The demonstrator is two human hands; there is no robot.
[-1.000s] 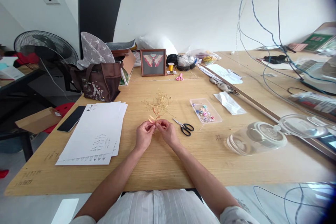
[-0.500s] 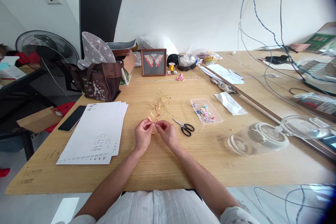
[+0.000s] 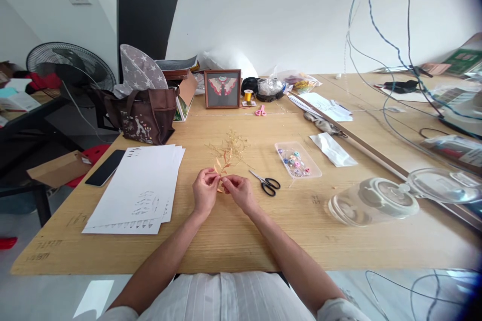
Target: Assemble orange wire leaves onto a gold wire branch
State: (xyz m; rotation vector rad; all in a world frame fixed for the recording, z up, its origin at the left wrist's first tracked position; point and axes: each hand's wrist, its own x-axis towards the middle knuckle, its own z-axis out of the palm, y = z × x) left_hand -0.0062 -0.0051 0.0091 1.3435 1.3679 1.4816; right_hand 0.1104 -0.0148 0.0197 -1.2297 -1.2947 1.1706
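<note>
Between my fingertips is a sprig of orange leaves (image 3: 225, 162) on a thin stem, its leafy end pointing away from me. My left hand (image 3: 205, 191) pinches the stem from the left. My right hand (image 3: 238, 191) is closed with thumb and forefinger together at the lower stem; its exact grip is too small to make out. Just beyond the sprig lies a tangle of fine gold twigs (image 3: 236, 145). Black-handled scissors (image 3: 268, 184) rest to the right of my right hand, their blades pointing up and left.
A clear tray (image 3: 299, 160) of bobbins sits on the right, near a clear lidded jar (image 3: 357, 203). White sheets (image 3: 131, 190) and a phone (image 3: 104, 168) lie left. Behind stand a brown bag (image 3: 148, 115), a framed piece (image 3: 222, 89) and pink scissors (image 3: 260, 111).
My right hand has shifted slightly, its fingertips drawing a little lower on the stem. The left hand keeps its pinch. The whole view has moved slightly.
</note>
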